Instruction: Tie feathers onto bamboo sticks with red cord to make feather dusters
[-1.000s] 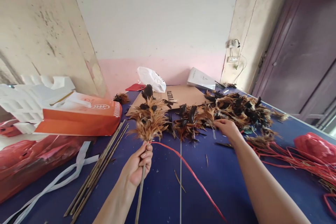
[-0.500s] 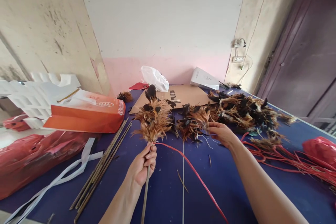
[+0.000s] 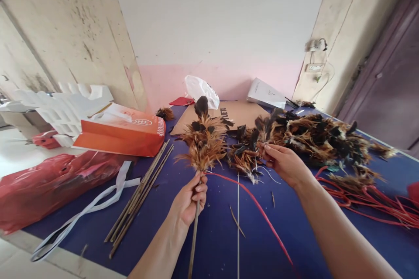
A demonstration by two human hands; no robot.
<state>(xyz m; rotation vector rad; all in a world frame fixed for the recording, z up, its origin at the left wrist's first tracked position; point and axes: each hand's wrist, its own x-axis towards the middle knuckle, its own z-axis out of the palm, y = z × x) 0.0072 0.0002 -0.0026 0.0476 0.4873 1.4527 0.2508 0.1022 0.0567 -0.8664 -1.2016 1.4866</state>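
My left hand (image 3: 191,202) is closed round the stick of a feather duster (image 3: 204,141), just under its brown and black feathers. The duster stands nearly upright, its bare stick running down toward me. From beside my fingers a red plastic cord (image 3: 258,205) curves down to the right. My right hand (image 3: 285,163) pinches a few dark feathers (image 3: 264,128) at their base, right of the duster. Behind and beside it spreads a large heap of loose feathers (image 3: 314,137); a smaller clump (image 3: 244,157) lies between my hands.
Several thin sticks (image 3: 140,198) lie to the left, near white straps (image 3: 94,209), a red plastic bag (image 3: 59,187) and an orange paper bag (image 3: 121,139). At the back are a cardboard sheet (image 3: 186,120), a white bag (image 3: 201,91) and a white box (image 3: 266,93). Red cords (image 3: 366,202) tangle at right.
The view has swung a little to the left. My right hand has turned slightly, and darker feathers now show upright at its fingertips. My left hand keeps its hold on the duster.
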